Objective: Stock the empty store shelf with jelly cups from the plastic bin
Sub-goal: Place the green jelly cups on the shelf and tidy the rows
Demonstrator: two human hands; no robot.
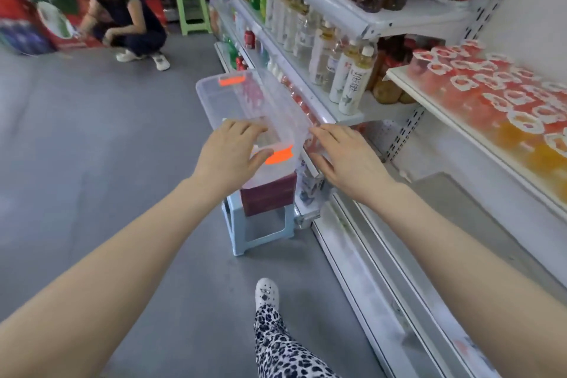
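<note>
Head camera looks down the aisle, and at 12 o'clock sits the clear plastic bin with orange latches [245,101], tilted, its near end right over a maroon box [270,193] on a pale blue plastic stool [242,224]. Whether the bin rests on that box, I cannot tell. The left grip [228,150] has the bin's near rim, fingers curled over the edge and thumb underneath beside the orange latch. The right grip [346,156] is spread, fingers straight, the tips touching the bin's right corner and nothing clasped.

Over at 3 o'clock, the red and orange jelly cups with white lids [491,92] are on the white metal store shelf [429,103], packed close in rows, red ones farther back, orange ones nearer. Just beyond, at 1 o'clock, pale tea bottles [352,83] line the neighbouring shelf.

At 6 o'clock a white clog [267,291] and a leopard-print trouser leg stand on the grey floor [92,147]. At 10 o'clock a second person [129,18] crouches, with a green stool [191,11] behind them.
</note>
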